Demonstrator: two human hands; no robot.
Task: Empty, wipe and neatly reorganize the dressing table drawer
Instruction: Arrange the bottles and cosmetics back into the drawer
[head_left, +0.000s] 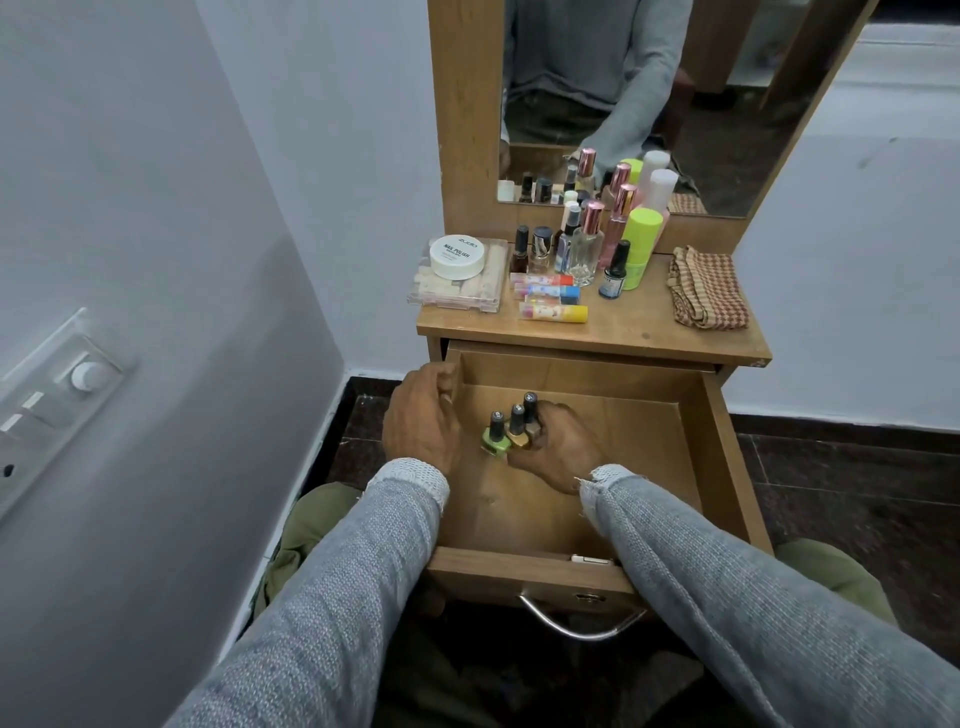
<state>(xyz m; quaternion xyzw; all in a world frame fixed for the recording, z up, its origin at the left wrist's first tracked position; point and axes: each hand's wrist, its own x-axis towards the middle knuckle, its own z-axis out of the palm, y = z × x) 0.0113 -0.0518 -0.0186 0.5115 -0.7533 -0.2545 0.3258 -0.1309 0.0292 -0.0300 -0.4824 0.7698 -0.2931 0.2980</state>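
Three small black-capped nail polish bottles (511, 427) are being gripped upright by the right hand (558, 447) inside the open wooden drawer (649, 441), toward its 9 o'clock side. The left hand (421, 415), fingers loosely curled and empty, is being held at the drawer's left wall. A checked woven cloth (707, 288) is lying crumpled at 2 o'clock on the tabletop (623, 332).

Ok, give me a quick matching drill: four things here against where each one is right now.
Things:
1. green nail polish bottle
2. checked cloth
3. white nail polish remover tub
4. lip balm sticks

Places:
A. on the clear plastic box
B. lying on the tabletop, in front of the perfume bottles
C. in the open drawer, between the left hand and right hand
D. folded at the tabletop's right end

Pairs: 1-C, 2-D, 3-A, 4-B
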